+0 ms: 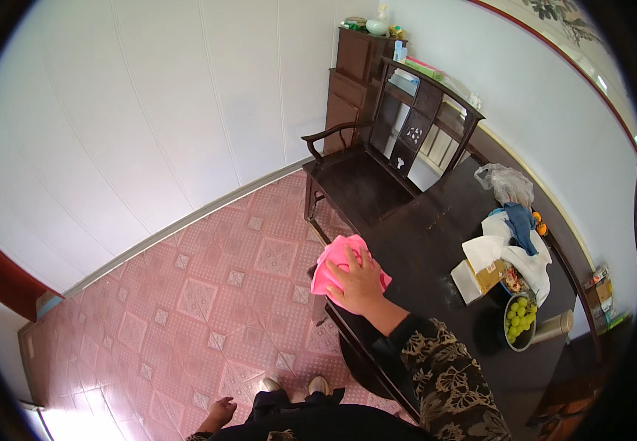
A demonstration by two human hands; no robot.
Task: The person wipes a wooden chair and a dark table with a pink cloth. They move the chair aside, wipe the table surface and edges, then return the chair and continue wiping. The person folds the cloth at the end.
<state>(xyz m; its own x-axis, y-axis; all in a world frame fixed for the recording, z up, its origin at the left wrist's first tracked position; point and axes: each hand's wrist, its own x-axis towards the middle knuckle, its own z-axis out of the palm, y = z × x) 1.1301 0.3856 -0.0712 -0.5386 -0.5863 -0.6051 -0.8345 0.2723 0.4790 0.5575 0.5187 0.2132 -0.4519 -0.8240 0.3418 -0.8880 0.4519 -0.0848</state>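
Observation:
My right hand lies palm down with spread fingers on a bright pink cloth, holding it against the near left edge of a dark wooden table. Part of the cloth hangs over that edge. Patterned dark fabric sleeves my right forearm. Low in the view, my left hand hangs beside my body above the floor, apart from the table. No object shows in it, but its fingers are too small and turned away to read clearly.
A dark wooden armchair stands against the table's far end, before a brown cabinet. Toward the wall, the table bears a cardboard box, a bowl of green grapes, a cylindrical flask, a blue cloth and a plastic bag.

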